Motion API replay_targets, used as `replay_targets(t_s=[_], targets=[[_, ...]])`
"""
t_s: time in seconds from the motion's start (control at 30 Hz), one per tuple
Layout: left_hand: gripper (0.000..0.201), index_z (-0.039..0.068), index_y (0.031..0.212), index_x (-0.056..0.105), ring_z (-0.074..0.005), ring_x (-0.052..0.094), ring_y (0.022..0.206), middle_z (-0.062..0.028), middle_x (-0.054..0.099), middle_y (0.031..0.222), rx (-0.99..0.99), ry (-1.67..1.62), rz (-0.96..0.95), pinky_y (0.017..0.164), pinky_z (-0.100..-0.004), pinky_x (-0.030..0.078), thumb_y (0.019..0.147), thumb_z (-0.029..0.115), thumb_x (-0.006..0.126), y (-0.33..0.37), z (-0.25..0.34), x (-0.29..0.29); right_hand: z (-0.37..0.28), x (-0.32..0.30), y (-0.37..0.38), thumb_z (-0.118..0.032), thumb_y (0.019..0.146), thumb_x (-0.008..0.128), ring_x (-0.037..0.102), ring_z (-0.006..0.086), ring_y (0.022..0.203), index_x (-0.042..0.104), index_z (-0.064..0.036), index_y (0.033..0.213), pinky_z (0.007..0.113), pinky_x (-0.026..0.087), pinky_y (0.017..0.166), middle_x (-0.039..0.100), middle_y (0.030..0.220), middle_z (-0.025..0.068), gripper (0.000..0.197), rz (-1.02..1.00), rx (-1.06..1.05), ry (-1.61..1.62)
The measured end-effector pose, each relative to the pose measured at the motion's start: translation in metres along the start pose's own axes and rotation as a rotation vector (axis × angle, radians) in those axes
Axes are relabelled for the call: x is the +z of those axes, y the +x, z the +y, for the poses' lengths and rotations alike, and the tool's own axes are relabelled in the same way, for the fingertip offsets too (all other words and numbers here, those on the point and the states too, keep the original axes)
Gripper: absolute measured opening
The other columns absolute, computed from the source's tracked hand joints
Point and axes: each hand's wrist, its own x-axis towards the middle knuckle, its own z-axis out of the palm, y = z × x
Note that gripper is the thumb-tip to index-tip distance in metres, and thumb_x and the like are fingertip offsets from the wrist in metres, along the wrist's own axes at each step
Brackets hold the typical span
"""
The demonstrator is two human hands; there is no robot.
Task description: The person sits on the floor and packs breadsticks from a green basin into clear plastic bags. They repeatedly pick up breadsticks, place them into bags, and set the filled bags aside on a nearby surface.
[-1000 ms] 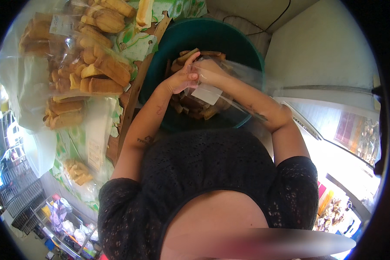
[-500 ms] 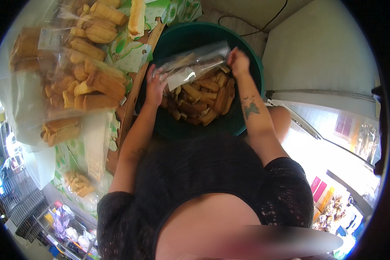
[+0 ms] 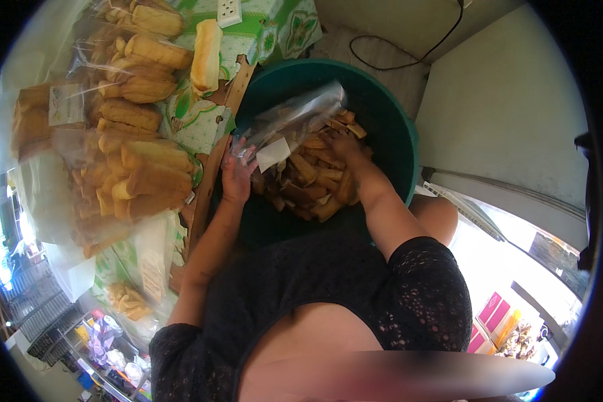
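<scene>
A large green tub (image 3: 398,127) stands in front of me with many brown, crusty strips of bread (image 3: 325,161) heaped inside. At its left side my left hand (image 3: 238,174) holds the edge of a clear plastic bag (image 3: 301,114), which slants across the tub above the bread. A white label (image 3: 273,155) shows on the bag near my fingers. My right hand (image 3: 345,146) reaches down into the bread strips on the far right of the heap. Its fingertips are lost among the pieces, so their grip is hidden.
Left of the tub, a table with a green-and-white cloth (image 3: 211,124) bears clear bags of bread (image 3: 137,164), a single loaf (image 3: 206,57) and a power strip (image 3: 229,11). A pale cabinet (image 3: 502,114) stands to the right. A black cable (image 3: 388,67) lies beyond the tub.
My right hand has let go of the bag's right end and dropped into the bread. The bag now tilts, still at my left hand. The view has shifted slightly.
</scene>
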Motion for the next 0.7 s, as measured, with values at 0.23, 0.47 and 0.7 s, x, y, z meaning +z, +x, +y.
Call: replay_targets(t_s=[0.23, 0.47, 0.7], targets=[[0.080, 0.017, 0.139, 0.027, -0.0332, 0.028, 0.128, -0.0123, 0.029, 0.139, -0.153, -0.277, -0.070, 0.106, -0.0468, 0.020, 0.076, 0.058, 0.057, 0.007, -0.001, 0.004, 0.011, -0.028, -0.027, -0.025, 0.081, 0.057, 0.050, 0.0309, 0.109, 0.053, -0.0052, 0.119, 0.037, 0.038, 0.092, 0.054, 0.121, 0.0148, 0.043, -0.162, 0.251, 0.741], [0.074, 0.017, 0.134, 0.034, -0.0340, 0.030, 0.126, -0.0127, 0.032, 0.136, -0.134, -0.294, -0.170, 0.105, -0.0492, 0.022, 0.075, 0.050, 0.063, 0.014, -0.007, 0.002, 0.014, -0.060, -0.009, -0.024, 0.079, 0.061, 0.054, 0.0257, 0.102, 0.056, 0.0001, 0.111, 0.039, 0.041, 0.088, 0.059, 0.109, 0.0128, 0.040, 0.315, 0.315, 0.719], [0.075, 0.011, 0.135, 0.033, -0.0289, 0.030, 0.126, -0.0112, 0.034, 0.134, -0.231, -0.335, -0.201, 0.105, -0.0498, 0.025, 0.077, 0.047, 0.063, 0.014, -0.008, -0.001, -0.036, -0.297, -0.063, 0.010, 0.074, 0.042, 0.059, 0.0214, 0.078, 0.061, 0.0051, 0.088, 0.029, 0.048, 0.071, 0.061, 0.089, 0.0165, 0.024, 0.350, -0.621, 1.653]])
